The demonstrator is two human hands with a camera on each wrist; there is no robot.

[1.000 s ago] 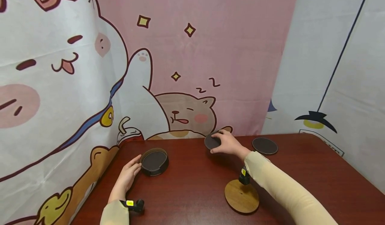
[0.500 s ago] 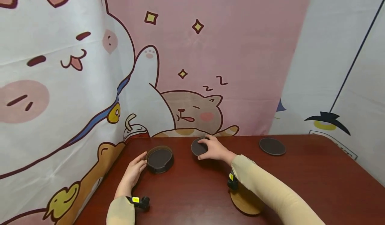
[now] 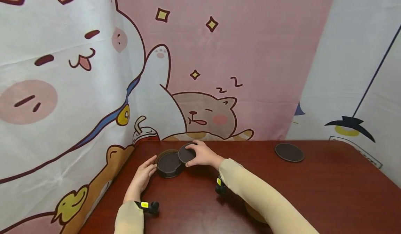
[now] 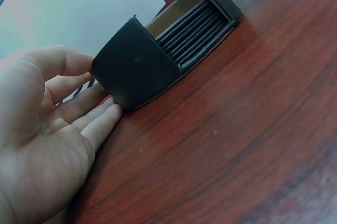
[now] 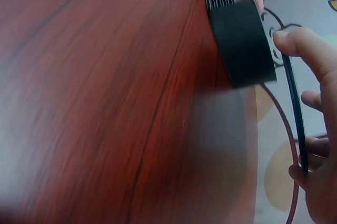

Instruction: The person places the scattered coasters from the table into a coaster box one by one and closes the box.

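A round black coaster holder (image 3: 170, 175) stands on the table at the left centre. The left wrist view shows several stacked black coasters (image 4: 196, 33) through the opening in its wall. My left hand (image 3: 143, 177) touches the holder's left side with its thumb and fairly straight fingers. My right hand (image 3: 205, 156) pinches a thin round black coaster (image 3: 186, 153) by its edges, thumb on one side and fingers on the other. That coaster is raised off the table, beside the holder's right rim, and overlaps it in the head view. In the right wrist view it appears edge-on (image 5: 295, 109).
Another black coaster (image 3: 289, 152) lies flat at the back right of the reddish-brown table (image 3: 313, 192). A round wooden disc (image 3: 255, 214) is mostly hidden under the right forearm. A cartoon-printed cloth (image 3: 250, 53) hangs behind the table's far edge.
My right hand has carried the coaster leftward to the holder's right rim. The right forearm now covers most of the wooden disc. My left hand stays at the holder while the view shifts slightly.
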